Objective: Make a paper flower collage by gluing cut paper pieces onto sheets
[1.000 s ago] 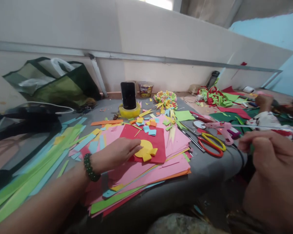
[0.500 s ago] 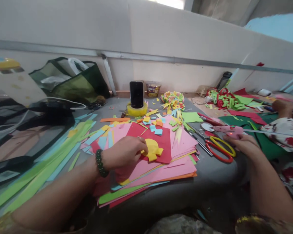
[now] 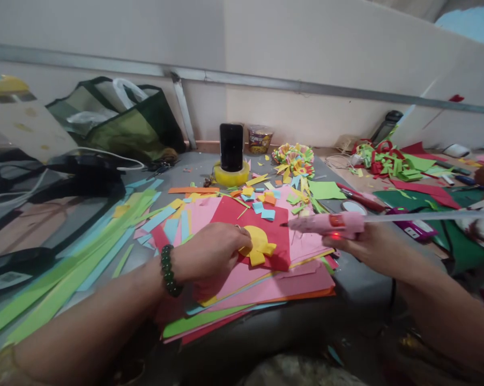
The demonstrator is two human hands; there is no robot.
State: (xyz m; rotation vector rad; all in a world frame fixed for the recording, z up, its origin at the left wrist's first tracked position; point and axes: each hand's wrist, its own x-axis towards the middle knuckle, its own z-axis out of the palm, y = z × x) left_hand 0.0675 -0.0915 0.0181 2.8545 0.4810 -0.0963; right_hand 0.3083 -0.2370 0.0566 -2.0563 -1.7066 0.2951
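Note:
My left hand (image 3: pixel 213 251), with a green bead bracelet at its wrist, pinches the left edge of a yellow paper disc (image 3: pixel 254 236). Folded yellow paper loops (image 3: pixel 261 254) stick out from the disc's lower right. Beneath it lies a red paper sheet (image 3: pixel 281 225) on a stack of coloured paper (image 3: pixel 306 284). In my right hand (image 3: pixel 370 249) is a pink glue gun (image 3: pixel 326 222) with a red light on, its nozzle pointing left over the red sheet's right edge. A long clear glue stick (image 3: pixel 410 216) juts from its back. Small folded blue paper pieces (image 3: pixel 266 213) rest on the red sheet.
A phone (image 3: pixel 231 147) stands in a yellow tape roll (image 3: pixel 230 176) at the back. Near it are a noodle cup (image 3: pixel 260 140) and a paper-loop ball (image 3: pixel 293 158). Long green strips (image 3: pixel 84 257) lie left; another person's sleeve (image 3: pixel 481 220) shows right.
My right hand has brought the glue gun left, from beside the scissors to over the paper stack. My left hand stays on the yellow disc. The view has shifted slightly.

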